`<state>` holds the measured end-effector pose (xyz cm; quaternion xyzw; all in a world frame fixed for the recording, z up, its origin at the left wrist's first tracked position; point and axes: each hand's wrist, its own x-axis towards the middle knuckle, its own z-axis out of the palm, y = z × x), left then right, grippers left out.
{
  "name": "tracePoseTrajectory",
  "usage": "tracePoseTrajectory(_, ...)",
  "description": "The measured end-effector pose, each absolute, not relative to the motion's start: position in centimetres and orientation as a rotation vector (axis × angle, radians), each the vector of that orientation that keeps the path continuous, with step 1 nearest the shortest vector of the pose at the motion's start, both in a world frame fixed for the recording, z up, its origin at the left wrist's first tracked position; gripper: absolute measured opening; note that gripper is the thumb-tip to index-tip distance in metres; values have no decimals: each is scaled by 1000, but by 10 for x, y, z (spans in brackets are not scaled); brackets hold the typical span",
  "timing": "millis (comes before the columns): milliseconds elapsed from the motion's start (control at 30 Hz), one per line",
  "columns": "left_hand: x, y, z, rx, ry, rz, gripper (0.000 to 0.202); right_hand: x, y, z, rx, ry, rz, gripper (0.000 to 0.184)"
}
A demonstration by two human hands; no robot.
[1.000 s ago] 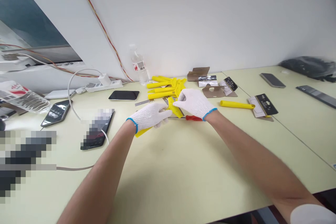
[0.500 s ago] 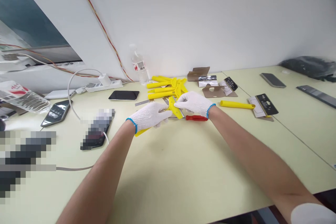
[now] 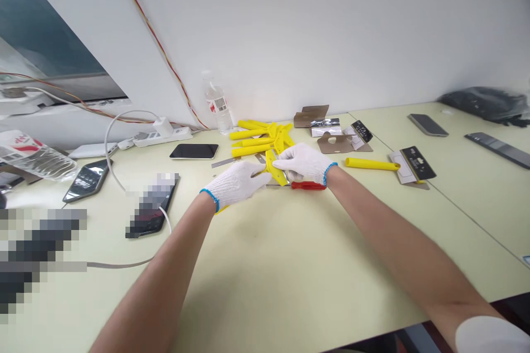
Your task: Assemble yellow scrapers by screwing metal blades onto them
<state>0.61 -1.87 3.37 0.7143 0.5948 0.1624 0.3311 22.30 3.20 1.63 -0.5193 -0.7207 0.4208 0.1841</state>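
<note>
Scraper [image 3: 276, 174] is held at centre of the frame, wrapped by left hand [image 3: 237, 182] and pinched by right hand [image 3: 304, 162].

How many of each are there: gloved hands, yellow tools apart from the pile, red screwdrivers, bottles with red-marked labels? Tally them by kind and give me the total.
Gloved hands: 2
Yellow tools apart from the pile: 2
Red screwdriver: 1
Bottles with red-marked labels: 2
Total: 7
</note>
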Motion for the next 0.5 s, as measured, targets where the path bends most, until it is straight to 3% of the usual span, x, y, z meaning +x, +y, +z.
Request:
tracePoseTrajectory(167,5,-12,31,1908,1485,334,39,223,33,16,-1419,-2005,1186,43)
tracePoseTrajectory(367,6,-4,19,1922,1572,365,62,217,31,12,-1379,-2048,1065,38)
tracePoseTrajectory(500,8,-2,14,1994,1573,393,58,217,34,7,-1351,-2027,1140,38)
